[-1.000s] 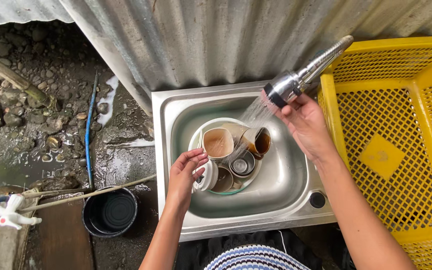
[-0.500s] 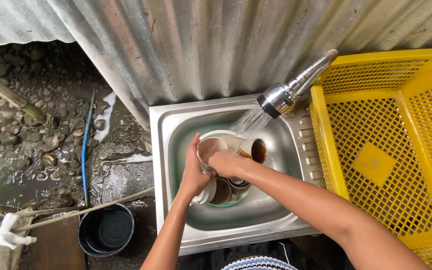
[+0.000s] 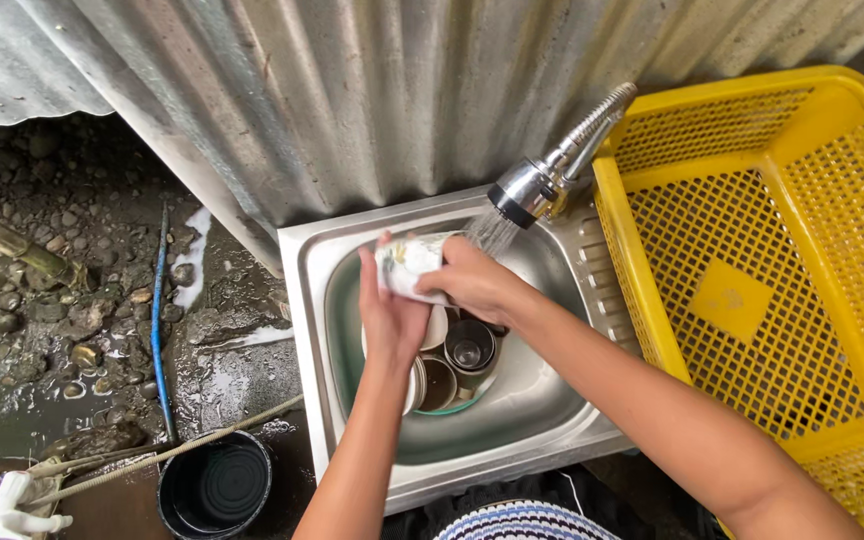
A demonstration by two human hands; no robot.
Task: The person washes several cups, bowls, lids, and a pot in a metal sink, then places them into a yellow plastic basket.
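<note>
Lying sideways under the tap (image 3: 542, 185), the cup (image 3: 409, 266) is being gripped at each end, left hand (image 3: 389, 315) below-left, right hand (image 3: 477, 282) closing nearer the spray.

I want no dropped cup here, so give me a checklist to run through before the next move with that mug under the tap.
1. Both hands on the mug: ok, left hand and right hand both grip it.
2. Water running from the tap head: ok, spray falls beside the mug onto the right hand.
3. Mug inside rinsed: cannot tell, the hands hide its opening.
4. Room below in the sink: not ok, stacked cups and bowls sit directly under the hands.
5. Yellow basket free to take things: ok, nothing lies in it.
</note>
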